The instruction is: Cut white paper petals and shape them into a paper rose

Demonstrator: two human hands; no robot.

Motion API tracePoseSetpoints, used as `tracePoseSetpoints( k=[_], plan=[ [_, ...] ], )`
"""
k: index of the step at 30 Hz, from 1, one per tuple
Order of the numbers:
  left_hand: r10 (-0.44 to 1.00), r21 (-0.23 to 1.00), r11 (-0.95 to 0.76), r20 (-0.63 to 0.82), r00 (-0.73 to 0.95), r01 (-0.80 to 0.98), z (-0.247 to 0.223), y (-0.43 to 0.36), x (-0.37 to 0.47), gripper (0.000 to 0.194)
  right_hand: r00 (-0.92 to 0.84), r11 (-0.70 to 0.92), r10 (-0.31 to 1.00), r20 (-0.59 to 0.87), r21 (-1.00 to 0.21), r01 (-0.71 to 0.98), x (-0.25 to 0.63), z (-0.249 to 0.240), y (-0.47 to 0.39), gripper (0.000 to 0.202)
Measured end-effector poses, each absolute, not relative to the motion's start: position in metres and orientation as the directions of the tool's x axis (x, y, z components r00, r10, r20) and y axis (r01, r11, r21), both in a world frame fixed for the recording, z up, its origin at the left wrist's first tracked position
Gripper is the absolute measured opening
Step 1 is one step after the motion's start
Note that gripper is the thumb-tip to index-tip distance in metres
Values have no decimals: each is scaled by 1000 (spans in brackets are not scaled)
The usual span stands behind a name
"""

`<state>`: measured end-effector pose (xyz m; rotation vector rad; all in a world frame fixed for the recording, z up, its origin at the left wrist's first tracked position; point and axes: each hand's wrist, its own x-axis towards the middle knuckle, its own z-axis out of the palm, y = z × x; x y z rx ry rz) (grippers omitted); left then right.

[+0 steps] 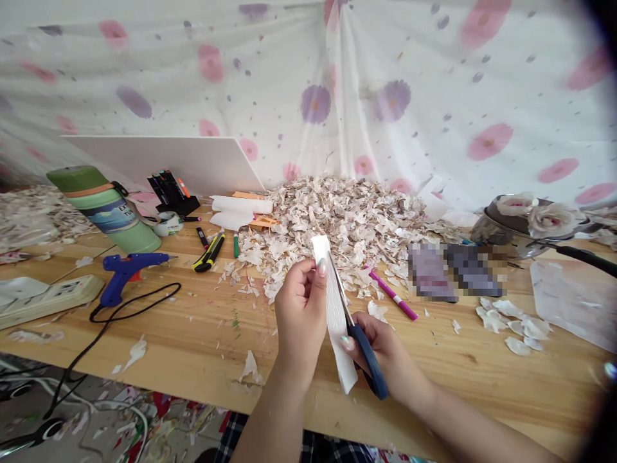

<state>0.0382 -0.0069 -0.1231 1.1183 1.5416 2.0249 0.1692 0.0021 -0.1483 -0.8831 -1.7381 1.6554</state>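
Observation:
My left hand [304,302] pinches the upper part of a long white strip of crepe-like paper [339,328], with the thumb on its face. The strip hangs slantwise over the front of the table. My right hand [380,350] grips scissors [367,360] with dark blue handles. Their narrow blades point up and away along the strip's right edge, close against the paper. Whether the blades are cutting into it I cannot tell. Behind both hands lies a large heap of off-white petal-like scraps [337,218].
To the left are a blue glue gun [125,270] with its cord, a power strip [53,299], a green bottle [108,212] and a yellow cutter [209,252]. A purple marker [393,294], loose petals [518,328] and a pan [511,222] bearing paper flowers are to the right.

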Motion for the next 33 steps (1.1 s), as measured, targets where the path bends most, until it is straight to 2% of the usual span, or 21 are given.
tracePoseSetpoints(
  k=[10,14,18,22,27,33],
  plan=[
    [687,933,-317,350,-637,171,-123,-7,39,27,-640,-14,768,-43,-999,50,169,-149,2,53],
    [702,942,-313,317,-638,123,-124,-7,39,28,-675,126,736,54,-990,58,177,-149,-1,48],
    [721,949,-295,296,-626,108,-124,-8,39,27,-726,199,685,66,-975,99,183,-150,-1,52],
    [784,961,-259,265,-562,93,-124,-11,42,25,-735,188,675,63,-978,89,182,-151,1,61],
    [842,968,-230,251,-477,102,-124,-14,48,22,-683,165,728,57,-982,94,182,-153,2,61],
    [858,965,-219,261,-443,144,-128,-14,49,19,-667,104,736,115,-993,-57,181,-157,5,53]
  ],
)
